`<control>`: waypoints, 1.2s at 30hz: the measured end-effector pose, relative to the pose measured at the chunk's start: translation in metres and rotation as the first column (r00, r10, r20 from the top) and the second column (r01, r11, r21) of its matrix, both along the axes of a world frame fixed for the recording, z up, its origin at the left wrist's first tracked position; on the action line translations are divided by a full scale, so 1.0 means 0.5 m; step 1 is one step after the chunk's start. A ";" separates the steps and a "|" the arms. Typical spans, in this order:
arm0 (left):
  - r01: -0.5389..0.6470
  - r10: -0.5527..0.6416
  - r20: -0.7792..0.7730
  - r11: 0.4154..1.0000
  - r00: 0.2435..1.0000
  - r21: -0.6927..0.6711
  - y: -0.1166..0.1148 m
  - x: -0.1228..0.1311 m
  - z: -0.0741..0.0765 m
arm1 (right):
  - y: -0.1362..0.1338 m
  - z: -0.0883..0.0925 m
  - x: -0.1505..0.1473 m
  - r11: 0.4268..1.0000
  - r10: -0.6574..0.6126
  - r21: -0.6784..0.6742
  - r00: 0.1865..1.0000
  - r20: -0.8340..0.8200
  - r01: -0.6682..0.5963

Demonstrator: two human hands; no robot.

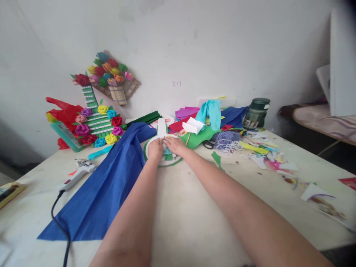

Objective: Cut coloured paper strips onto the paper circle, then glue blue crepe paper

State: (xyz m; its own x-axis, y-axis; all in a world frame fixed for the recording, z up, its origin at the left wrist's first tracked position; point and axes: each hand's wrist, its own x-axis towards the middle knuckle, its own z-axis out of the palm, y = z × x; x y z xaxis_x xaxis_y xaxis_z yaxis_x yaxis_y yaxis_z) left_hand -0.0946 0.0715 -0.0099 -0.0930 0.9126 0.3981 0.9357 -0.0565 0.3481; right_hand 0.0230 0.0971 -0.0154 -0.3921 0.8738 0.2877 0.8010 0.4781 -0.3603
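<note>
Out at arm's length, a white guitar-shaped cutout with green edging [161,127] lies on the table, its neck pointing toward the wall. Over the left side of its body is my left hand [155,149], with the fingers pressed together; what they hold, if anything, is hidden. My right hand [174,145] rests on the right side, its fingers stretched toward the left hand and almost meeting it. A small light-blue piece [167,151] shows on the cutout beneath the hands. Blue crepe paper [111,193] spreads alongside my left forearm.
A glue gun [79,175] with a black cord lies at left. Behind it stands a green guitar decorated with paper flowers [97,125]. Coloured paper [210,113], scissors [208,144], purple yarn [228,141], a dark jar [256,113] and scattered scraps [274,163] fill the right side.
</note>
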 end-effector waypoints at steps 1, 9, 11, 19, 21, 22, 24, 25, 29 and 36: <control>-0.001 0.001 0.008 1.000 1.000 -0.002 -0.001 0.000 0.000 | 0.000 0.000 0.000 1.000 -0.002 0.001 1.000 0.000 0.002; -0.098 0.098 -0.003 0.993 0.995 0.058 -0.017 0.004 0.021 | 0.001 0.016 -0.001 1.000 -0.014 0.011 1.000 0.000 0.014; -0.103 0.104 -0.012 0.992 0.995 0.077 -0.023 0.005 0.032 | 0.002 0.023 -0.001 1.000 -0.011 0.021 1.000 -0.012 0.011; -0.100 0.079 0.174 0.988 0.982 0.115 -0.020 -0.005 0.058 | -0.004 0.056 0.016 0.996 -0.002 0.086 0.985 -0.175 0.017; -0.107 0.062 0.245 0.979 0.968 0.175 -0.021 -0.007 0.063 | -0.007 0.060 0.021 0.991 -0.012 0.126 0.977 -0.214 0.040; -0.108 0.046 0.270 0.969 0.962 0.221 -0.023 -0.007 0.066 | -0.008 0.063 0.022 0.988 -0.029 0.140 0.973 -0.228 0.062; -0.110 0.013 0.296 0.943 0.955 0.315 -0.029 -0.003 0.074 | -0.012 0.067 0.024 0.977 -0.095 0.161 0.959 -0.265 0.141; -0.115 0.003 0.305 0.930 0.952 0.349 -0.032 0.001 0.078 | -0.014 0.069 0.025 0.967 -0.138 0.166 0.947 -0.290 0.192; -0.054 -0.093 0.352 0.921 0.931 0.387 -0.038 0.030 0.088 | -0.028 0.079 0.035 0.925 -0.247 0.177 0.888 -0.388 0.335; 0.345 -0.429 0.061 0.795 0.901 0.500 -0.048 0.099 0.105 | -0.050 0.082 0.107 0.895 -0.316 0.126 0.808 -0.497 0.428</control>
State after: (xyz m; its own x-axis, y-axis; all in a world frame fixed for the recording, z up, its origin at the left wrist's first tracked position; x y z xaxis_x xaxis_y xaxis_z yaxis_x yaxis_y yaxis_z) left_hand -0.0450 0.0476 0.0428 0.1260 0.5944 0.7943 0.7324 -0.5958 0.3297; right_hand 0.0765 0.0719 0.0258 0.1735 0.8155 0.5521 0.7059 0.2879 -0.6472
